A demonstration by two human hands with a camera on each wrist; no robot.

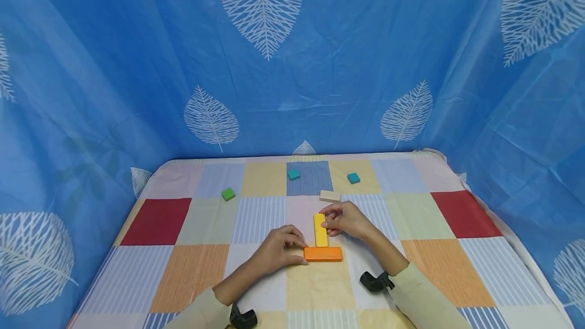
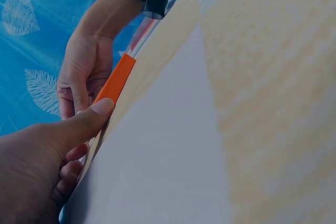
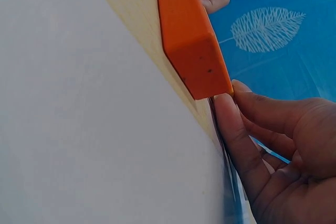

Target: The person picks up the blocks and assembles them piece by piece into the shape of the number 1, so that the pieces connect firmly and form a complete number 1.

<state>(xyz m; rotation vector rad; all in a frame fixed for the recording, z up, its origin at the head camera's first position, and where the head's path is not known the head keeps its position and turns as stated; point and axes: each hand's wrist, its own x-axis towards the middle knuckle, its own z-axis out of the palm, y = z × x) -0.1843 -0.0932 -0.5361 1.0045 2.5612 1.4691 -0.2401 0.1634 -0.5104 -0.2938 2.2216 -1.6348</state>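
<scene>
An orange rectangular block (image 1: 322,254) lies crosswise on the patchwork cloth. A yellow rectangular block (image 1: 320,235) extends away from the middle of its far side, the two forming an upside-down T. With thumb and fingers, my left hand (image 1: 280,249) holds the orange block's left end; in the left wrist view the thumb (image 2: 102,107) lies against that end. My right hand (image 1: 348,220) pinches the yellow block near its far end. The right wrist view shows the orange block's end (image 3: 197,72) large, hiding most of the yellow one.
Beyond the right hand lies a pale wooden block (image 1: 330,196). Farther back are two small teal blocks, one left (image 1: 294,174) and one right (image 1: 354,178). A green block (image 1: 228,194) sits on the left. A blue leaf-print curtain (image 1: 320,90) surrounds the table's far side.
</scene>
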